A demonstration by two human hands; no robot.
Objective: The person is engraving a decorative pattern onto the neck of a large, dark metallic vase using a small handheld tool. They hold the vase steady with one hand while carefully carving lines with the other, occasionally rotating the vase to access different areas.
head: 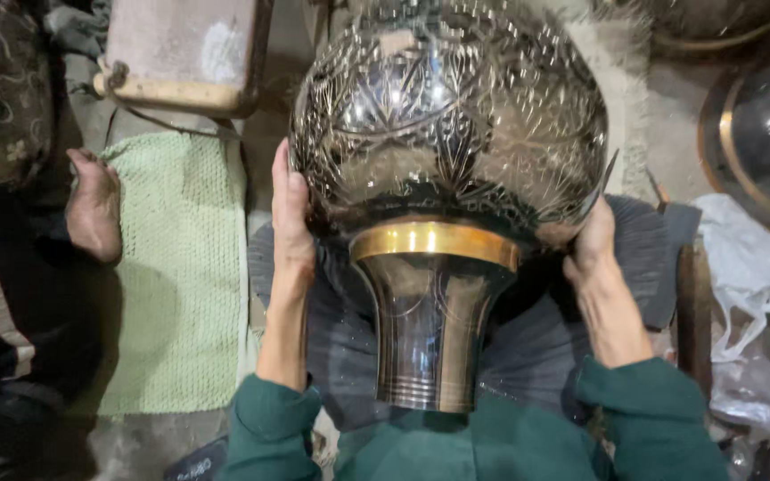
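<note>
**Both hands clamp engraved metal vase, neck toward the person**

Head view:
- Vase: large, polished dark metal, round body covered in engraved floral and line pattern. Fills the upper centre of the frame. Lies tipped over, body away from the person, neck pointing back at the chest.
- Brass band rings the joint between body and neck. Below it the flared neck is smooth and mirror-like, with fine grooves near its rim at the bottom.
- Left hand: flat against the left flank of the body, fingers up along the curve, palm pressed on the metal. Gripping by side pressure, not wrapped around.
- Right hand: on the lower right flank, just beside the band. Fingers curl behind the body and are mostly hidden; thumb side shows. Pressing the vase from the opposite side.
- Both forearms come out of green sleeves at the bottom edge.
- Under the vase: grey cloth over the lap, vase neck hanging above it. Contact between neck and cloth cannot be told.
- Left of the person: light green mat on the floor. A bare foot rests at its left edge; belongs to another person in dark clothes, well apart from the vase.
- Upper left: worn pinkish box with a yellowed rim.
- Right edge: another dark round metal vessel with a brass rim, and a crumpled white plastic bag below it.
</note>
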